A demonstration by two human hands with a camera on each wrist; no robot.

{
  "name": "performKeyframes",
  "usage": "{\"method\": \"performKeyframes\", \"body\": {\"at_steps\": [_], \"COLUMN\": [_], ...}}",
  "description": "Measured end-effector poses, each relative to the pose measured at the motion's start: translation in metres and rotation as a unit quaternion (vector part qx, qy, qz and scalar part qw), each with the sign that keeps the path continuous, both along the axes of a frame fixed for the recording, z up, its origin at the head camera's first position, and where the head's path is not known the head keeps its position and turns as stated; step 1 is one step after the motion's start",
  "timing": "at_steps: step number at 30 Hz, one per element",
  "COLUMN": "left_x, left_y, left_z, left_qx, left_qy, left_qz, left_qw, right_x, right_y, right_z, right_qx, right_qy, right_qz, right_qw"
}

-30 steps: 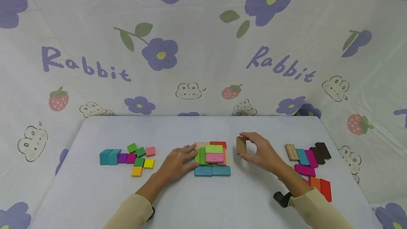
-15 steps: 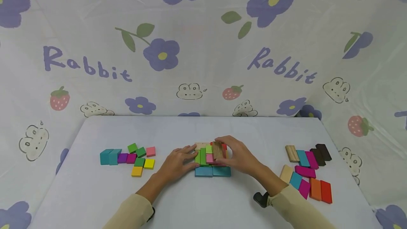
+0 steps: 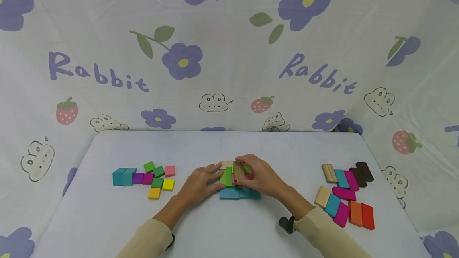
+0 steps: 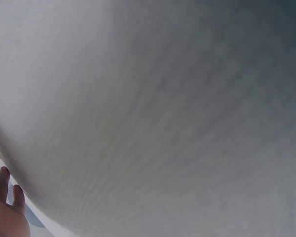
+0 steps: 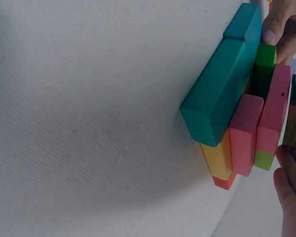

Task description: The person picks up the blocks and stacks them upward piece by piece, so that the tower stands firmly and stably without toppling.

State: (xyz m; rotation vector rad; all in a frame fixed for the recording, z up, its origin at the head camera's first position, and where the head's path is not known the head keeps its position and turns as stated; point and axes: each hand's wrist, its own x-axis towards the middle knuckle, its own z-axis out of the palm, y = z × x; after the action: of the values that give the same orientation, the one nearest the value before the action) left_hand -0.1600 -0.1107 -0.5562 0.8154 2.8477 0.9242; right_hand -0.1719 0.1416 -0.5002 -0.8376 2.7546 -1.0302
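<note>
Right grip (image 3: 262, 175): I am pinching 1 brown block (image 3: 238, 171); left grip (image 3: 198, 184): unclenched, touching 1 stack (image 3: 229, 176) behind 2 blue blocks (image 3: 229, 194).

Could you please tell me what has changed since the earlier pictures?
The right hand, still pinching the brown block, has carried it leftward from beside the stack to above it. The left hand and the leftmost blocks stayed put.

We see soft, even light across the worktop (image 3: 222, 230) in the head view. Our left wrist view is dim and blurred, darkest toward two o'clock; our right wrist view shows a diffuse shadow near six.
</note>
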Motion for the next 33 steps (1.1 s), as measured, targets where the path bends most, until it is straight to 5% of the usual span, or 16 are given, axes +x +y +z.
{"method": "performKeyframes", "body": {"at_steps": [17,30,33], "left_x": [-0.001,0.0,0.0], "left_y": [0.001,0.002,0.002], "left_z": [-0.001,0.0,0.0], "left_qx": [-0.007,0.0,-0.004], "left_qy": [-0.003,-0.005,-0.007], "left_qz": [0.003,0.002,0.002], "left_qw": [1.0,1.0,1.0], "right_x": [0.001,-0.004,0.001], "right_y": [0.011,0.136,0.166], "right_z": [0.005,-0.002,-0.005], "right_qx": [0.017,0.025,0.043], "right_qy": [0.006,0.037,0.013], "right_qz": [-0.025,-0.103,-0.122], "right_qw": [0.9995,0.9937,0.9915]}}
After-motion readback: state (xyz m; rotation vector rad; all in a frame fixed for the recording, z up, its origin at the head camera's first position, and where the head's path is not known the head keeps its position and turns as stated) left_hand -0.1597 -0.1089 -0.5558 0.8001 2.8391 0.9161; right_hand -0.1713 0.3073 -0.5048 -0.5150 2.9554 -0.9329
